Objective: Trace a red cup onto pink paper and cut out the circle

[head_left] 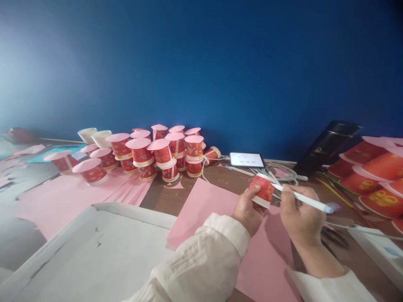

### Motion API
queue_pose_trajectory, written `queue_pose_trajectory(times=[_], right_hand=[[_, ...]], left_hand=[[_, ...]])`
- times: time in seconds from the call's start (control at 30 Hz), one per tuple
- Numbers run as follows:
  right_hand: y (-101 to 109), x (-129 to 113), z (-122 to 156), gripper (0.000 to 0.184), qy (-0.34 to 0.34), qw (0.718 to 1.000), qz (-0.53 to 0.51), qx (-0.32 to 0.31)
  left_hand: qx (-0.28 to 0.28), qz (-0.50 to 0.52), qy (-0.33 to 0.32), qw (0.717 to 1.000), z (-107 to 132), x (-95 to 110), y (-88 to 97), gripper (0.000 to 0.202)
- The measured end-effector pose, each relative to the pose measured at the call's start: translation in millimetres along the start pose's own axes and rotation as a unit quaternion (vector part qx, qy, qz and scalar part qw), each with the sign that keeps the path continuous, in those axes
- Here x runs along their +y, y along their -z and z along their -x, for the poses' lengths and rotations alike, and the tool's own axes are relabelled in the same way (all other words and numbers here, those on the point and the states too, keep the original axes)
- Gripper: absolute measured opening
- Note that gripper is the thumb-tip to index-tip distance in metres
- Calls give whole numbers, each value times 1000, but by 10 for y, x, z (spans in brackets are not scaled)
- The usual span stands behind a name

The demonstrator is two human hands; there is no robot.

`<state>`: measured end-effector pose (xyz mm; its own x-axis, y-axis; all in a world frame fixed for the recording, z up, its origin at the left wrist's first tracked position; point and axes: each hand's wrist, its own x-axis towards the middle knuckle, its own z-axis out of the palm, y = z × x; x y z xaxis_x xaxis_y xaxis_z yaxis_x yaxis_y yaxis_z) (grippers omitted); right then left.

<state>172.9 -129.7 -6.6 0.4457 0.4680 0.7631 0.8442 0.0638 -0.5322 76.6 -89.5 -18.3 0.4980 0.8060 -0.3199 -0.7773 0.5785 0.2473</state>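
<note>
My left hand (250, 209) is wrapped round a red paper cup (262, 190) with a pale rim band, held tilted above a pink paper sheet (204, 205). In my right hand (300, 214) is a white marker pen (310, 200), its fingers closed on the barrel. The pen's tip is at the cup's upper right edge; whether it touches I cannot tell. Left of the hands, several red cups (159, 153) stand stacked, topped with pink paper discs (159, 144).
A white tray or box lid (132, 251) lies at front left. Behind the hands are a phone (247, 160) showing a timer and coiled cables (288, 173). A black flask (327, 147) leans against the blue wall. More red cups (374, 184) are stacked at right.
</note>
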Motion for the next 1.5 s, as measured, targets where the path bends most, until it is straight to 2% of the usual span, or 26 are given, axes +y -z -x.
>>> queue_pose_trajectory(times=[1.1, 1.37, 1.5], right_hand=[[39, -19, -22, 22, 23, 999, 20, -25], [33, 4, -13, 21, 11, 1000, 13, -23], [38, -32, 4, 23, -8, 1000, -3, 5]], left_hand=[[-2, 6, -3, 1000, -4, -1, 6, 32], [-4, 7, -3, 1000, 10, 10, -10, 31], [13, 12, -11, 1000, 0, 8, -18, 31]])
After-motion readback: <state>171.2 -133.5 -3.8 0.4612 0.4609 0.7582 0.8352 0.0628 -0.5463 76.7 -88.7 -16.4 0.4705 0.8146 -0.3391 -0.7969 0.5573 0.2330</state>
